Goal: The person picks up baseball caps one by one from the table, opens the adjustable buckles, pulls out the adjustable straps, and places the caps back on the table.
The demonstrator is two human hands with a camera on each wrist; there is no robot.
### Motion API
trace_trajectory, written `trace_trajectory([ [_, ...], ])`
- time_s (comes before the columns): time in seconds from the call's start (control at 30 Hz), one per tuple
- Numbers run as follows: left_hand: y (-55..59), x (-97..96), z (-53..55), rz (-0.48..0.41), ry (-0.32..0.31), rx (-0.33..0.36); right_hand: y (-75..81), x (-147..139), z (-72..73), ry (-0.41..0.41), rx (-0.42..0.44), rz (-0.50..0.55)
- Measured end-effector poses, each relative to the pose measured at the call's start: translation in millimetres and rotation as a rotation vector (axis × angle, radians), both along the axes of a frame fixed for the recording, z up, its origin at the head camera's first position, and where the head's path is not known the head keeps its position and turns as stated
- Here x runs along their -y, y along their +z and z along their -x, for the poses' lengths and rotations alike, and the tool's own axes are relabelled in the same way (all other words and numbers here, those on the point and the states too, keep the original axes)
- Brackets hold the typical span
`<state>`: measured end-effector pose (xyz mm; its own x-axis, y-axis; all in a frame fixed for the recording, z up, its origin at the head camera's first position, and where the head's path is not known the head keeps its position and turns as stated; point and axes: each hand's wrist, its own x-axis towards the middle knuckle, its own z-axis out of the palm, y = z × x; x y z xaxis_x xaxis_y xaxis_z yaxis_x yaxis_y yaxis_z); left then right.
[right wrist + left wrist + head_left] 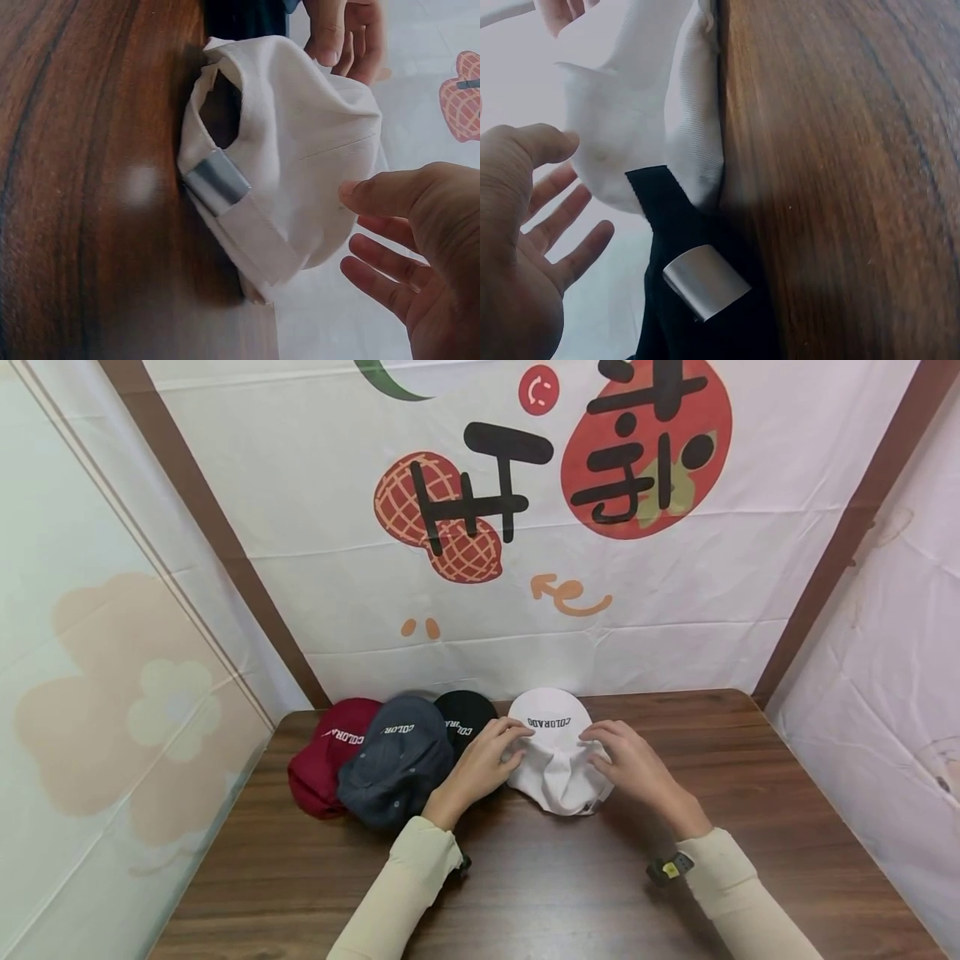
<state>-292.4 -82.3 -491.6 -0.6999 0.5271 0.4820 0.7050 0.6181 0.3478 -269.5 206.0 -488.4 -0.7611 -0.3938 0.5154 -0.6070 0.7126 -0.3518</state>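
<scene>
A white cap (555, 764) lettered COLORADO sits on the table toward the back, its crown dented. My left hand (483, 760) is at the cap's left side, fingers loosely bent and spread. On the opposite side is my right hand (637, 764), likewise relaxed. In the right wrist view the thumb (382, 193) overlaps the edge of the cap; whether it touches cannot be told. The cap's rear strap and metal buckle (217, 182) show there. The left wrist view has the left thumb (551, 144) beside the white fabric. Neither hand grips the cap.
Left of the white cap, a black cap (468, 706), a dark blue cap (408, 752) and a red cap (318, 777) overlap in a row. The black cap's strap (660, 195) lies close to the white cap. A printed cloth (660, 602) hangs behind the wooden table (555, 885).
</scene>
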Motion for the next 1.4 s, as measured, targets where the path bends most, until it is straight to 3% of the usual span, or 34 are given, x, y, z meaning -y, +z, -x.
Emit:
trace_trajectory([
  [0.23,-4.0,-4.3,2.7,0.013,-0.007,-0.007,-6.5,2,2.7,0.025,-0.045,0.003],
  [0.6,-6.9,-12.1,3.3,0.000,-0.027,0.009,-10.4,6,1.3,-0.003,-0.034,-0.009],
  [0.93,-7.8,-14.9,5.5,-0.001,0.004,-0.010,-7.7,8,0.5,-0.037,-0.025,0.022],
  [1.4,-5.8,-11.6,2.5,-0.064,0.002,-0.002,-3.8,11,-1.1,-0.037,-0.052,0.093],
])
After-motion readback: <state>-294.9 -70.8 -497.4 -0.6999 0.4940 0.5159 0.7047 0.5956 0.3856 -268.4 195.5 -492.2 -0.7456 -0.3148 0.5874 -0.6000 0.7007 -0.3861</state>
